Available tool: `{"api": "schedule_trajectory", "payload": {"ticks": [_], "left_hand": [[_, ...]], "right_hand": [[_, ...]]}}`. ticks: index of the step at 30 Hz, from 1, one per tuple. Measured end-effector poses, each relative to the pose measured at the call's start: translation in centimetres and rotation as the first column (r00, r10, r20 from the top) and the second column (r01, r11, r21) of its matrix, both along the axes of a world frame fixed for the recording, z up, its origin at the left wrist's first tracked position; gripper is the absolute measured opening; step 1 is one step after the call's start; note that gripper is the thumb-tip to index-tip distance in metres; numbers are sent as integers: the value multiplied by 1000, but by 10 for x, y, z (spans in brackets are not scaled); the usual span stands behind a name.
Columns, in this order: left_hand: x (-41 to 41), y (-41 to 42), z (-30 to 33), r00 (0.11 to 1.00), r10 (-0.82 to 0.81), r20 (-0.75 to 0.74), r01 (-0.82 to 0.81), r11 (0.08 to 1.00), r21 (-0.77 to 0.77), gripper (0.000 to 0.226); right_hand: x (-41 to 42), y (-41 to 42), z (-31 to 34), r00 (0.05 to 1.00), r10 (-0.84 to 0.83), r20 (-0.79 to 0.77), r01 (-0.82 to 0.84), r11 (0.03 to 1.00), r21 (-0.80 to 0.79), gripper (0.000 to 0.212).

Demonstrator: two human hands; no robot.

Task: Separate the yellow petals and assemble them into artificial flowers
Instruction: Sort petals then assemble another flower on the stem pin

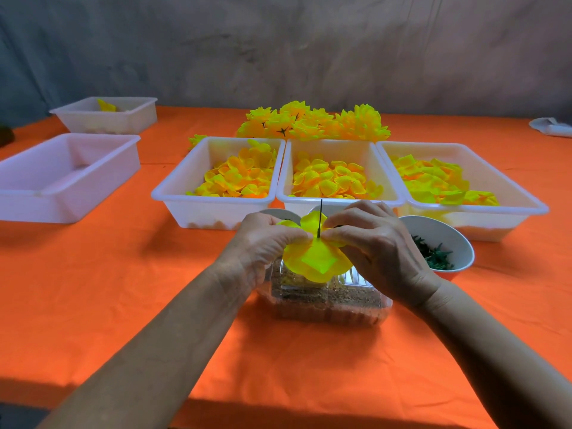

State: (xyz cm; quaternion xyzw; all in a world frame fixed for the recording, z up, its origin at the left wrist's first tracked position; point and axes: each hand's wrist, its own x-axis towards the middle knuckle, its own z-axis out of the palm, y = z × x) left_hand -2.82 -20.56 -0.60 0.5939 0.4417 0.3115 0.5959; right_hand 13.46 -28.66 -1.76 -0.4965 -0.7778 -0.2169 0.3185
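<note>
My left hand (266, 243) and my right hand (377, 243) meet over the middle of the table and pinch a stack of yellow petals (315, 258) threaded on a thin dark stem (320, 216) that points up. Three white trays stand side by side behind my hands, each holding loose yellow petals: the left tray (173, 187), the middle tray (284, 168) and the right tray (520, 196). A heap of finished yellow flowers (312, 122) lies behind the trays.
A clear plastic box (328, 301) sits under my hands. A white bowl (458, 239) with green parts stands to the right, another bowl (278, 213) peeks out behind my left hand. Two more white trays (62, 178) (108, 119) stand at the left on the orange tablecloth (123, 274).
</note>
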Motion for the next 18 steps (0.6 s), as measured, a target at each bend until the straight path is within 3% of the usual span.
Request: {"api": "schedule_trajectory", "payload": {"ticks": [4, 8, 11, 13, 16, 18], "left_hand": [[-1, 3, -2, 999, -46, 6, 46, 997, -57, 35], [-3, 4, -2, 995, -93, -27, 91, 993, -75, 20], [-7, 5, -5, 995, -87, -42, 84, 993, -78, 39], [-9, 4, -9, 997, -55, -56, 56, 998, 15, 51], [-9, 2, -7, 997, 10, -77, 15, 949, 315, 30], [-8, 2, -1, 997, -3, -72, 38, 876, 481, 30]], "right_hand": [[2, -1, -5, 1000, -6, -26, 6, 1000, -19, 13], [0, -1, -8, 999, -21, -44, 19, 999, -26, 14], [1, -3, -5, 998, -31, -52, 29, 999, -46, 14], [2, -5, -3, 998, -27, -64, 24, 998, -55, 14], [1, -6, 0, 996, -24, -82, 20, 998, -55, 14], [0, -5, 1, 995, -24, -94, 20, 999, -49, 13]]}}
